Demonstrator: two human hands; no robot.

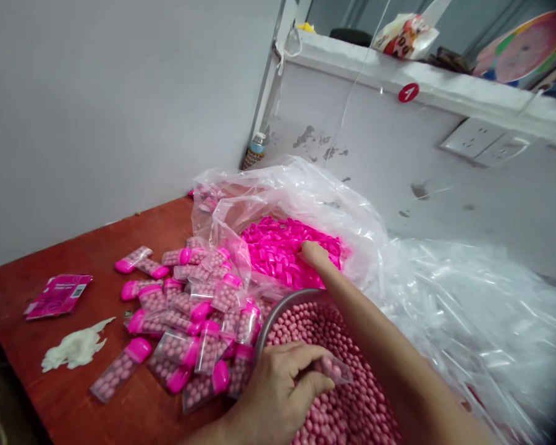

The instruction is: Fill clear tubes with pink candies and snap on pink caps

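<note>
My left hand (290,383) is closed around a small clear container (336,369) with pink beads inside, above a round bowl (278,309) full of pink beads (347,408). Beyond the bowl, my right hand (314,253) reaches into an open clear plastic bag (352,204) and touches the bright pink caps (278,247) in it. Its fingertips are partly hidden, and whether they hold a cap cannot be made out. To the left of the bowl lies a pile of bead-filled clear containers with pink caps (208,346).
The red-brown table (97,247) also bears a pink packet (60,296) and a crumpled white piece (76,347) at the left. More clear plastic bags (472,309) lie at the right. A small bottle (256,150) stands in the back corner, by the walls.
</note>
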